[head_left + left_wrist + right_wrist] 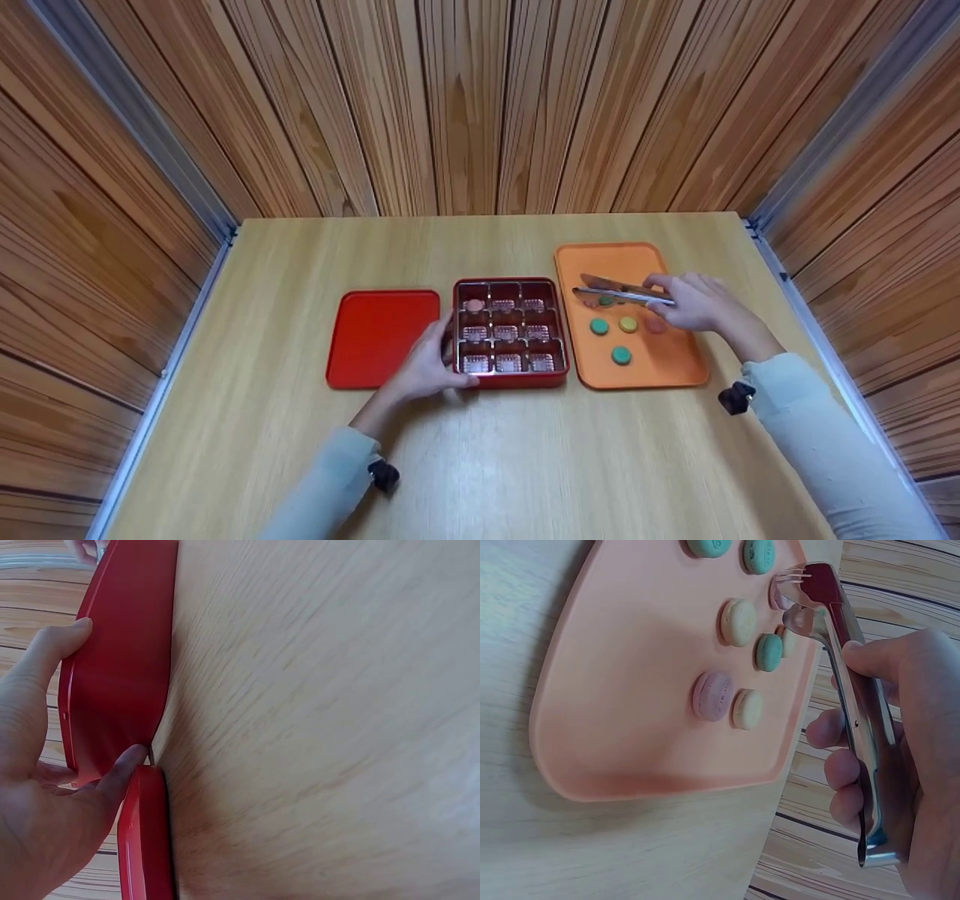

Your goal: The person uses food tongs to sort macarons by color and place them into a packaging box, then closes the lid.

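Wooden table [487,465], light grain, walled by wood panelling at 9, 12 and 3 o'clock; broad bare stretch toward 6 o'clock, a narrower bare band at 12 behind the trays.

Orange tray [667,367], right of centre, long axis running 12 to 6. Its left edge lies just beside the red box, with a thin strip of table between. Free table at its 3 o'clock side up to the wall rail.

Red compartment box [517,379], centre, a three-by-three grid with clear ribbed liners. One pink macaron [474,305] sits in the 10 o'clock corner cell.

Red lid [375,337] flat at 9 o'clock of the box, edges nearly meeting; the left wrist view shows only a slim gap.

Left hand [424,367] grasps the box's 7 o'clock corner, thumb on the front wall, fingers reaching up along the left wall.

Right hand [697,300] is clenched around metal tongs [619,292], which point toward 9 o'clock over the tray's far half. The tips are apart and carry nothing.

Loose macarons on the tray: teal [621,355] nearest 6, green [598,326], yellow [628,324], pink [656,325] partly under the hand.
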Action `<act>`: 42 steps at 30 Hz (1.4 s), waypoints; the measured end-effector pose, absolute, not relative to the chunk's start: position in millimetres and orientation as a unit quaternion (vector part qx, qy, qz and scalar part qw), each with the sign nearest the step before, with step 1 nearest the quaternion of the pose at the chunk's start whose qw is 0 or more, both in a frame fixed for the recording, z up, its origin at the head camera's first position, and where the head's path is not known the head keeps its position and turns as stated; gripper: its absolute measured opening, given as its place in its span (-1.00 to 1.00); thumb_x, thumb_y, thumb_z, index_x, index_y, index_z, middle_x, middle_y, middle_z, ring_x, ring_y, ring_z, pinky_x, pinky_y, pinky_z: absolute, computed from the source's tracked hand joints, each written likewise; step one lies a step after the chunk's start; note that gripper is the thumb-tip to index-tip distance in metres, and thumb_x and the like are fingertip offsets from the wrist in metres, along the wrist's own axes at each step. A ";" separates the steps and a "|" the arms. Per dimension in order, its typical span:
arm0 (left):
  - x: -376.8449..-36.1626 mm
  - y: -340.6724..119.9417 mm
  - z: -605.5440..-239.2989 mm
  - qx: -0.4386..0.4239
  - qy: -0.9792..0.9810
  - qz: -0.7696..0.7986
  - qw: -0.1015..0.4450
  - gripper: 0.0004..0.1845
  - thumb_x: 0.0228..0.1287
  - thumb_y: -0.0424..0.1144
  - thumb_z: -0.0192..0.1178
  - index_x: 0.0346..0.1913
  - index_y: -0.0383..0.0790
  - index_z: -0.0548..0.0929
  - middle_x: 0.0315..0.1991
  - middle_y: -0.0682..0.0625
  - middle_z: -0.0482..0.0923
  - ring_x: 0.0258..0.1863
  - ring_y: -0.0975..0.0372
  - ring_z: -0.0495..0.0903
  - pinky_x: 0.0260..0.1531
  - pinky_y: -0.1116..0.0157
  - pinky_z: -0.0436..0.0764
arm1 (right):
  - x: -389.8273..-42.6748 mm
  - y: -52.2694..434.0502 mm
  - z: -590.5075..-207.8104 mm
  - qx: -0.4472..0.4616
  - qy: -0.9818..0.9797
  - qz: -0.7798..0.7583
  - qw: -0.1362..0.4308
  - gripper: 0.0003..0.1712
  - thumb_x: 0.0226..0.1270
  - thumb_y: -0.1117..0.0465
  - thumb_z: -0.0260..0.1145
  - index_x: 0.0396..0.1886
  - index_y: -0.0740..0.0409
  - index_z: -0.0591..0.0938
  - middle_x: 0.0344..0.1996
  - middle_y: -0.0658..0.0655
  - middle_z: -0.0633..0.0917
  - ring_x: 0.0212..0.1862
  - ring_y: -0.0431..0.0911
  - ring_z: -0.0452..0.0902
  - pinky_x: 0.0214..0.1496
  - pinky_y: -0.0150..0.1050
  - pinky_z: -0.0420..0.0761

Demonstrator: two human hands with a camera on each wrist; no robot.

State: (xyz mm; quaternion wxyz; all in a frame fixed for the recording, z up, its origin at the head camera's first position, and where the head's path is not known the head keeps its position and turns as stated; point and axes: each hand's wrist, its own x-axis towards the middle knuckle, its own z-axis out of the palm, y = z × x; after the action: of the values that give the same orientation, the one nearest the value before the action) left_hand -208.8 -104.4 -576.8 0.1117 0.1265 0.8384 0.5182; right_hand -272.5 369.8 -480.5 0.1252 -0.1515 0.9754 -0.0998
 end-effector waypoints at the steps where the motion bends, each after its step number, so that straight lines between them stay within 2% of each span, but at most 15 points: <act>1: -209.0 -104.1 -576.6 0.127 0.839 0.518 0.112 0.40 0.06 -0.13 0.78 0.86 -0.13 0.07 0.68 -0.33 0.32 0.62 -0.16 0.36 0.78 -0.27 0.28 | -272.7 370.1 -481.0 -0.152 0.975 -0.099 0.125 -0.51 0.66 -0.02 0.32 0.42 0.08 0.65 -0.50 0.05 0.52 -0.45 -0.03 0.39 -0.38 -0.20 0.30; 8: -210.5 -103.9 -576.4 0.128 0.834 0.525 0.113 0.40 0.06 -0.18 0.78 0.86 -0.17 0.06 0.69 -0.37 0.28 0.63 -0.20 0.34 0.78 -0.29 0.27 | -274.1 372.5 -482.9 -0.156 0.973 -0.107 0.129 -0.52 0.64 0.03 0.32 0.41 0.12 0.64 -0.51 0.06 0.51 -0.50 -0.04 0.36 -0.45 -0.22 0.29; 17: -209.8 -103.8 -574.6 0.125 0.835 0.524 0.114 0.41 0.05 -0.17 0.79 0.86 -0.16 0.06 0.68 -0.35 0.31 0.63 -0.18 0.35 0.78 -0.28 0.27 | -273.0 375.1 -481.7 -0.148 0.973 -0.112 0.141 -0.53 0.68 0.03 0.31 0.42 0.09 0.65 -0.34 0.14 0.64 -0.38 0.01 0.45 -0.34 -0.18 0.34; 25: -209.7 -103.9 -575.6 0.120 0.835 0.525 0.113 0.42 0.04 -0.17 0.80 0.86 -0.18 0.06 0.69 -0.34 0.31 0.66 -0.18 0.34 0.80 -0.25 0.26 | -274.3 376.6 -479.7 -0.154 0.971 -0.112 0.147 -0.56 0.70 0.02 0.30 0.40 0.08 0.66 -0.32 0.13 0.66 -0.36 -0.02 0.46 -0.33 -0.19 0.37; 33: -209.6 -103.2 -575.1 0.120 0.838 0.518 0.119 0.40 0.08 -0.13 0.78 0.87 -0.11 0.06 0.67 -0.30 0.34 0.65 -0.16 0.36 0.79 -0.28 0.27 | -273.7 380.7 -466.6 -0.155 0.971 -0.126 0.135 -0.57 0.72 0.03 0.30 0.40 0.08 0.66 -0.47 0.08 0.57 -0.55 -0.05 0.41 -0.51 -0.28 0.35; 42: -207.3 -103.9 -576.9 0.109 0.833 0.530 0.116 0.40 0.04 -0.20 0.79 0.86 -0.13 0.08 0.67 -0.30 0.33 0.64 -0.15 0.35 0.79 -0.23 0.28 | -276.5 370.3 -449.0 -0.169 0.971 -0.122 0.117 -0.52 0.73 0.00 0.29 0.45 0.10 0.65 -0.50 0.05 0.54 -0.57 -0.07 0.37 -0.53 -0.30 0.28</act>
State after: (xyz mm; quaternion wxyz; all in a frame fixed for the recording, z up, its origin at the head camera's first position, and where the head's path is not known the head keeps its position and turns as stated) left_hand -207.3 -103.9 -576.9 0.1158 0.1094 0.8332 0.5295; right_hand -276.5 370.3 -449.0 0.1166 -0.1687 0.9711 -0.1222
